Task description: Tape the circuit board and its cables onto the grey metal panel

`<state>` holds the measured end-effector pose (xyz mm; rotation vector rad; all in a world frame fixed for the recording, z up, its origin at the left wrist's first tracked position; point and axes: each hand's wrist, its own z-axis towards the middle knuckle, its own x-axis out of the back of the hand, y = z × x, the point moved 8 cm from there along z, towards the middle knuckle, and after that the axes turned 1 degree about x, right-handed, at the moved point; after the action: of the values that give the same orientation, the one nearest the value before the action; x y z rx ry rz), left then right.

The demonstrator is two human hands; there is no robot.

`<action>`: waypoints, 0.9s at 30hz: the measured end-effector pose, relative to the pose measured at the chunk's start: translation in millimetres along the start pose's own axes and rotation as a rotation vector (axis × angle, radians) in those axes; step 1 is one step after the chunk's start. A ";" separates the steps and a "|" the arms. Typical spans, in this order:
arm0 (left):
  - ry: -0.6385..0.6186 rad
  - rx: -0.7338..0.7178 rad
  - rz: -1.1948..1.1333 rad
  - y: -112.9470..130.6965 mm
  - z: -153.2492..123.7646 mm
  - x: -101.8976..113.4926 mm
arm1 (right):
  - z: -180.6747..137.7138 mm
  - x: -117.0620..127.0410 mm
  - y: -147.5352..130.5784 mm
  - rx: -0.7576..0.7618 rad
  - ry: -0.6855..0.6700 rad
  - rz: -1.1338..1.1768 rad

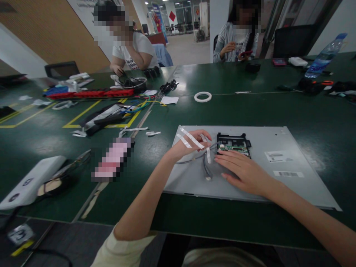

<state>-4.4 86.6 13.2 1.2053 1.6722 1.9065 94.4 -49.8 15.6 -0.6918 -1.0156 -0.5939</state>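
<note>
A flat grey metal panel (261,137), seemingly the back of a screen, lies on the table in front of me. Set on it is a black bracket with a green circuit board (235,147), from which grey cables (206,168) run leftward. Strips of white tape (191,138) are stuck across the back of my left hand (191,142), whose curled fingers are closed at the cables beside the board. Another tape strip (208,155) sits on a cable just below those fingers. My right hand (243,170) lies open, fingers outstretched over the board's near edge, apparently holding nothing.
A roll of white tape (203,97) lies beyond the panel. To the left are a phone (114,159), a white device (33,181) with cables, and tape scraps (152,133). A plastic bottle (325,57) stands far right. Two people sit across the table.
</note>
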 end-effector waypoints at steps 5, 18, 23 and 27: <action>-0.020 -0.023 0.070 -3.9 1.3 -4.8 | 0.7 -1.4 -2.6 0.018 -0.002 -0.020; -0.039 -0.009 0.026 -4.1 2.9 -6.3 | 11.2 -4.0 -21.2 0.101 -0.037 -0.094; -0.052 -0.034 0.103 -6.5 3.1 -8.5 | 10.0 -2.7 -22.0 0.113 -0.018 -0.066; 0.010 -0.052 0.283 -15.1 4.6 -5.2 | 11.5 -10.6 -22.0 0.103 -0.061 -0.066</action>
<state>-2.0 89.6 -2.9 1.4800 1.5123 2.1060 67.7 -53.9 15.4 -0.5903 -1.1212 -0.5760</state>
